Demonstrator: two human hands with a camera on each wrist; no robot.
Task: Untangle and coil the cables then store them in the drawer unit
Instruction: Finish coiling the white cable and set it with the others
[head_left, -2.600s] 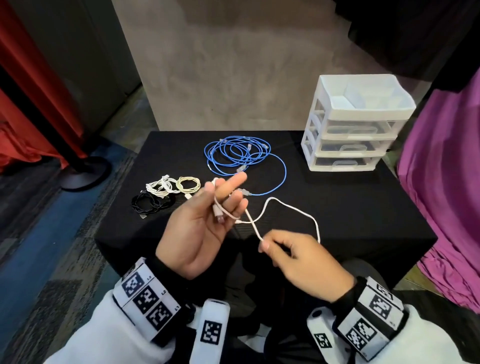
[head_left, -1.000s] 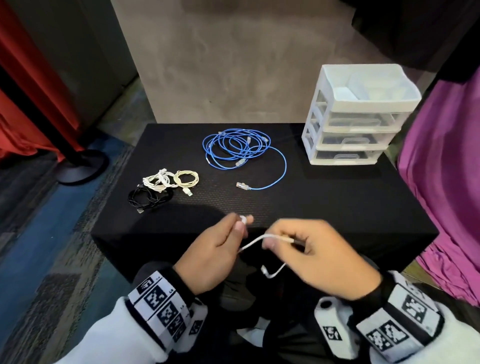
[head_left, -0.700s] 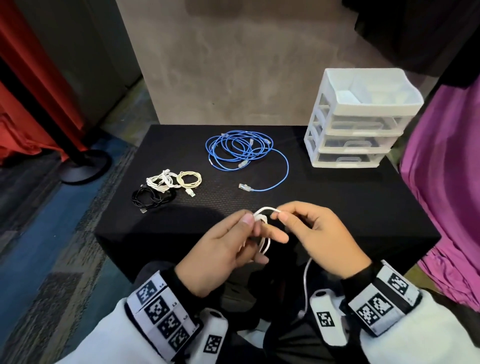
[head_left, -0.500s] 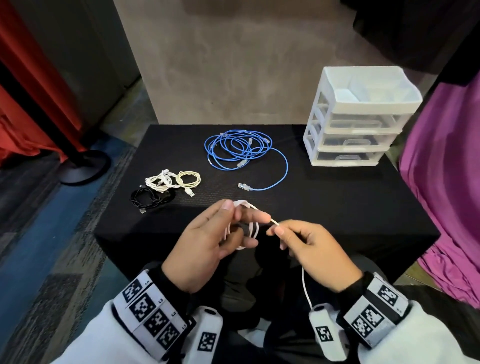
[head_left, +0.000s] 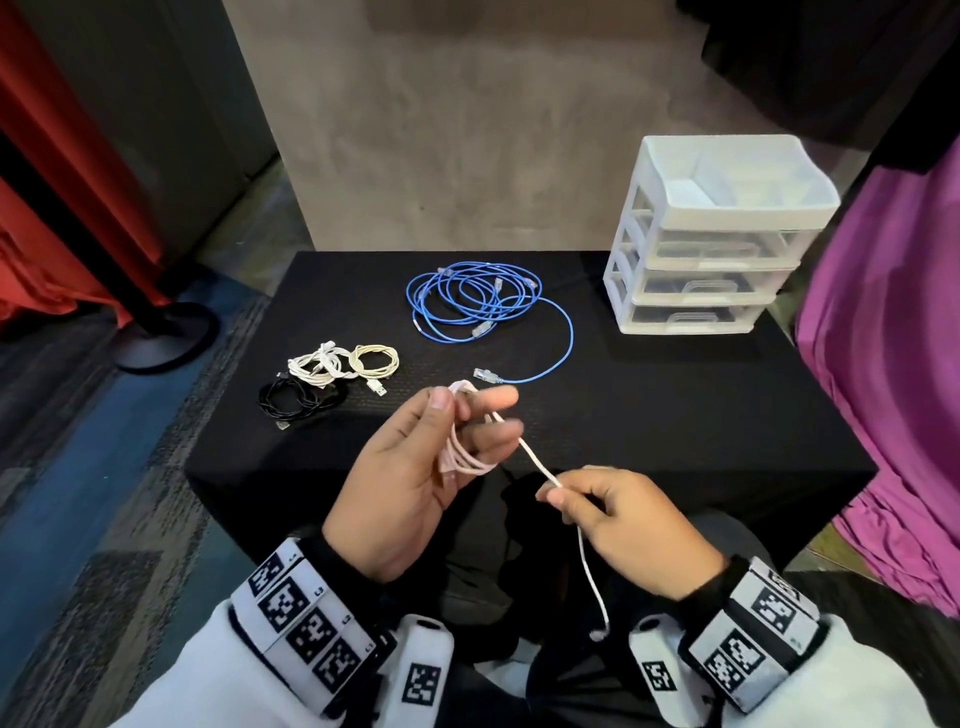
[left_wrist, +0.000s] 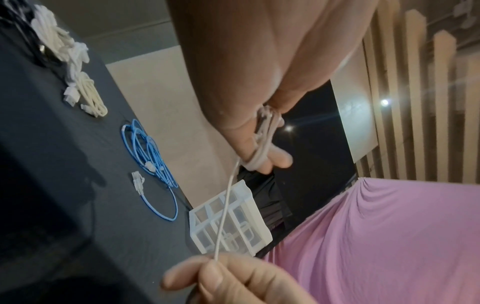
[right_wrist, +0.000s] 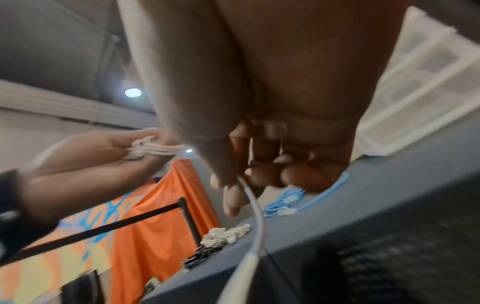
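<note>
The step in hand is the coiling of a thin white cable (head_left: 535, 460), done in the air in front of the person, short of the near edge of the black table (head_left: 675, 415). Nearest, the cable's loose tail hangs down below the right hand (head_left: 623, 525), whose thumb and forefinger pinch the strand while the other fingers curl in under it; from that pinch the cable runs taut, up and to the left, to the left hand (head_left: 410, 478). There several small loops are already gathered, the thumb clamping them on top and the fingers passing through them. By my judgement the coil is well along but not finished: the next move calls for the right hand to carry the free length round the left fingers again, feeding it without a twist, until the hanging tail is used up. The cable itself looks slim, smooth and limp, and its loops are small and close together. Farther off on the table lie a black bundle (head_left: 298, 402), a white bundle (head_left: 317, 364) and a cream coil (head_left: 375, 359), close together at the left, then a loose blue cable (head_left: 478, 301) with one plug end trailing toward the person. At the far right corner stands the white drawer unit (head_left: 711, 239), its three clear drawers closed.
</note>
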